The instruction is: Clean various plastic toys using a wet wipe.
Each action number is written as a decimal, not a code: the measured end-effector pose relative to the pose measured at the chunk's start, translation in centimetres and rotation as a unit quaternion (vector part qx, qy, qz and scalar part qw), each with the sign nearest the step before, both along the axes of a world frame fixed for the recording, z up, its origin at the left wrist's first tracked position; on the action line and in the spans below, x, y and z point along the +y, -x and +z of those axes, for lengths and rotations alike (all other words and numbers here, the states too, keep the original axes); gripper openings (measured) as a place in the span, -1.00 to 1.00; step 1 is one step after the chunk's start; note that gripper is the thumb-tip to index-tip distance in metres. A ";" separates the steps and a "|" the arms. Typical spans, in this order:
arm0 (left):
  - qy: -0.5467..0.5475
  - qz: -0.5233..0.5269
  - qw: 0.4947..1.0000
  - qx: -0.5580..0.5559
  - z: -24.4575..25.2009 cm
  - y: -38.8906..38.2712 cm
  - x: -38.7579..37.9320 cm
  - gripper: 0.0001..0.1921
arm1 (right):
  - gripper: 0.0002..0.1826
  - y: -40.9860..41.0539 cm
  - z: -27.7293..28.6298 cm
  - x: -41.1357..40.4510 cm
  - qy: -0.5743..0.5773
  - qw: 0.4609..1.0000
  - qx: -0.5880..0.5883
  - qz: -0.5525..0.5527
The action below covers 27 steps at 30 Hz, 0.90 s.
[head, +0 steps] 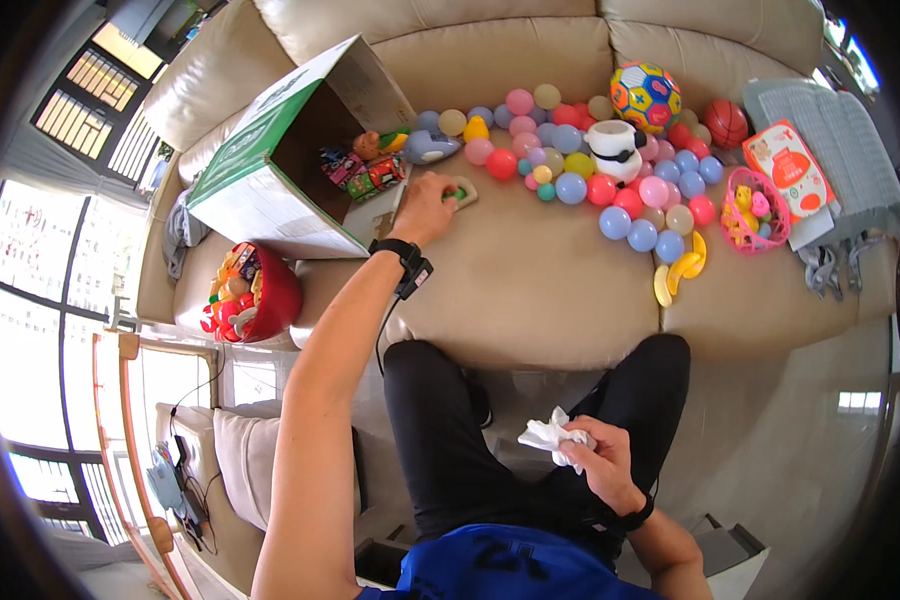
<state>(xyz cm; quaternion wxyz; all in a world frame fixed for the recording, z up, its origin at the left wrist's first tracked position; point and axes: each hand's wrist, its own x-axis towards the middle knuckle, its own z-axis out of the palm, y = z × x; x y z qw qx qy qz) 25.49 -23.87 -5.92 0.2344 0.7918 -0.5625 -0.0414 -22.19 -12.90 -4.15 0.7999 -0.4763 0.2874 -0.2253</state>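
Observation:
My left hand (426, 206) reaches out over the sofa seat, its fingertips curled on the edge of a small beige and green toy (465, 192). The hand covers part of that toy. Just beyond the wrist lies an open cardboard box (277, 142), tipped on its side with its mouth facing right. Patterned soft toys (375, 178) and a grey-blue toy (429, 147) lie at its opening. Low over my lap, my right hand (606, 457) grips a crumpled white tissue (553, 436).
Many small plastic balls (571, 188) spread over the beige sofa (525, 300). Among them stand a white cup-like toy (613, 150) and a colourful ball (645, 96). Toy bananas (682, 271) and a pink basket (733, 234) lie right. A red tub (279, 300) of toys sits left.

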 end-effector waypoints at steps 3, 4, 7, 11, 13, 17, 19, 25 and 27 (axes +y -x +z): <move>-0.038 0.030 0.999 -0.012 0.0 -0.8 -0.6 -0.76 | -0.83 -0.5 0.7 -0.1 0.037 0.999 0.007 0.019; -0.025 0.024 0.999 -0.005 -0.1 -1.6 -0.4 -0.73 | -0.84 -0.7 1.1 -0.4 0.036 0.998 0.021 0.042; -0.096 0.004 0.995 -0.021 1.5 -1.0 -0.9 -0.64 | -0.80 -1.0 0.9 -0.4 0.075 0.996 0.007 0.040; -0.087 0.013 0.996 0.005 -0.3 -2.9 -1.2 -0.56 | -0.80 -0.8 1.5 -0.1 0.052 0.998 0.006 0.020; -0.080 0.025 0.996 0.036 -1.0 -3.8 -1.4 -0.55 | -0.80 -0.6 1.5 0.2 0.038 0.999 -0.004 0.011; -0.052 0.106 0.982 0.147 -2.5 -4.6 -1.4 -0.56 | -0.80 -0.2 1.1 0.4 0.030 0.999 -0.010 0.005; -0.040 0.130 0.982 0.132 -2.3 -4.4 -0.6 -0.57 | -0.79 -0.3 1.0 0.3 0.022 0.999 0.006 0.023; 0.002 0.141 0.966 0.215 -1.6 -2.9 -0.8 -0.60 | -0.80 0.1 1.0 0.6 0.010 1.000 -0.022 -0.007; 0.016 0.140 0.970 0.196 0.0 -2.8 0.4 -0.62 | -0.80 0.0 0.9 0.7 0.005 1.000 -0.026 -0.012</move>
